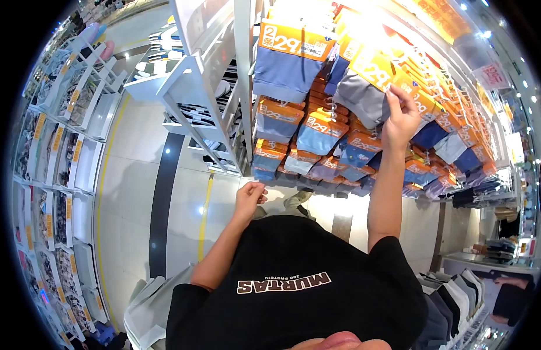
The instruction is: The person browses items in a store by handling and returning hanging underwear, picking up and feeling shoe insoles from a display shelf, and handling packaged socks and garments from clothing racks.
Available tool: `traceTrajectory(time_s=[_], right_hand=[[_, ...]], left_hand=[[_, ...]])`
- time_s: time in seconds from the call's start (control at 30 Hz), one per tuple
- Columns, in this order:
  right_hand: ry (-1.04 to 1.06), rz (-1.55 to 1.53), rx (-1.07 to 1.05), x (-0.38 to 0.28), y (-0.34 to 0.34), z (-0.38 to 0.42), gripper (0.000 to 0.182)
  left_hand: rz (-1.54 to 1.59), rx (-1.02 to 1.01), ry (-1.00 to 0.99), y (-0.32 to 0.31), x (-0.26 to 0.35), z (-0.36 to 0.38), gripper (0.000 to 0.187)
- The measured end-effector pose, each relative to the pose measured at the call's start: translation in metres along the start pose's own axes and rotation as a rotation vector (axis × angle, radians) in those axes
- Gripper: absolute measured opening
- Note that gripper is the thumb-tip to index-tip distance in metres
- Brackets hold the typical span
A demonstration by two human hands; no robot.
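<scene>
"What could go wrong there?"
"The orange header card could be bending or tearing if the right hand is pulling at its corner, and neighbouring packs could be snagging, since they're hanging so closely."
"Where's the grey underwear pack?"
"It's hanging just beside that hand, to its left, below the card. The bent fingertips are touching the card's lower corner; I can't tell how firmly."
"And the left hand?"
"Loosely curling near the lowest packs, holding nothing visible; I can't tell if it's fully closed."

White shelves stand beside a pale floor with a dark band
</scene>
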State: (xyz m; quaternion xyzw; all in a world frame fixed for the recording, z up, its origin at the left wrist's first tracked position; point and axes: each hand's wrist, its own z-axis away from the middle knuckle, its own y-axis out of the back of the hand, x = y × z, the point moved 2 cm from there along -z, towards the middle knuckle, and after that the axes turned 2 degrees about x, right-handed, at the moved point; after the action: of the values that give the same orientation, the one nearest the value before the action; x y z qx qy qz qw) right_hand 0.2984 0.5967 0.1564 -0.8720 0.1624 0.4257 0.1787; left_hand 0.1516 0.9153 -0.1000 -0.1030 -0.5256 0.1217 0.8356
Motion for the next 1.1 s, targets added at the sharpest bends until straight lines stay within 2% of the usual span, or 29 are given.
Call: traceTrajectory(time_s=[0.17, 0.3, 0.4, 0.43, 0.47, 0.53, 0.6, 0.7, 0.73, 0.8, 0.83, 0.87, 0.93, 1.0, 1.03, 1.07, 1.1], right_hand=[[-0.082, 0.009, -0.086, 0.037, -0.008, -0.004, 0.013], [-0.050, 0.103, -0.113, 0.052, -0.010, 0.005, 0.020], [0.105, 0.361, -0.109, 0.051, -0.012, 0.021, 0.024], [0.017, 0.328, -0.137, 0.047, -0.013, 0.030, 0.030], [0.078, 0.413, -0.168, 0.047, -0.012, 0.037, 0.034], [0.039, 0.529, -0.105, 0.033, -0.016, 0.059, 0.033], [0.043, 0.413, -0.084, 0.038, -0.012, 0.079, 0.032], [-0.015, 0.507, -0.128, 0.047, 0.001, 0.113, 0.028], [0.118, 0.608, -0.247, 0.051, 0.002, 0.124, 0.025], [-0.307, 0.300, -0.340, 0.087, 0.003, 0.166, 0.020], [-0.406, 0.334, -0.491, 0.096, -0.001, 0.186, 0.022], [-0.396, 0.421, -0.702, 0.099, -0.010, 0.203, 0.025], [-0.523, 0.454, -1.043, 0.111, -0.029, 0.240, 0.036], [-0.471, 0.493, -1.355, 0.126, -0.045, 0.275, 0.046], [-0.448, 0.505, -1.504, 0.126, -0.059, 0.285, 0.045], [-0.400, 0.472, -1.571, 0.138, -0.069, 0.301, 0.046], [-0.443, 0.453, -1.633, 0.147, -0.082, 0.312, 0.046]], left_hand=[[-0.010, 0.091, -0.028, 0.034, -0.019, 0.006, 0.018], [-0.054, 0.170, -0.027, 0.075, -0.050, -0.005, 0.019], [-0.105, 0.317, 0.133, 0.133, -0.115, -0.017, 0.020], [-0.094, 0.370, 0.209, 0.161, -0.150, -0.019, 0.021], [-0.080, 0.427, 0.286, 0.189, -0.183, -0.014, 0.023], [-0.309, 0.579, 0.402, 0.228, -0.222, 0.016, 0.025], [-0.655, 0.615, 0.433, 0.286, -0.290, 0.040, 0.030], [-0.708, 0.584, 0.521, 0.307, -0.303, 0.081, 0.031], [-0.706, 0.587, 0.522, 0.305, -0.296, 0.087, 0.030], [-0.708, 0.589, 0.524, 0.300, -0.282, 0.097, 0.030], [-0.691, 0.596, 0.490, 0.299, -0.286, 0.093, 0.030], [-0.672, 0.604, 0.453, 0.299, -0.293, 0.083, 0.029], [-0.601, 0.632, 0.390, 0.291, -0.291, 0.065, 0.029], [-0.494, 0.656, 0.322, 0.260, -0.260, 0.045, 0.029], [-0.523, 0.670, 0.239, 0.254, -0.259, 0.031, 0.028], [-0.460, 0.666, 0.197, 0.248, -0.258, 0.020, 0.028], [-0.398, 0.660, 0.154, 0.244, -0.255, 0.010, 0.028]])
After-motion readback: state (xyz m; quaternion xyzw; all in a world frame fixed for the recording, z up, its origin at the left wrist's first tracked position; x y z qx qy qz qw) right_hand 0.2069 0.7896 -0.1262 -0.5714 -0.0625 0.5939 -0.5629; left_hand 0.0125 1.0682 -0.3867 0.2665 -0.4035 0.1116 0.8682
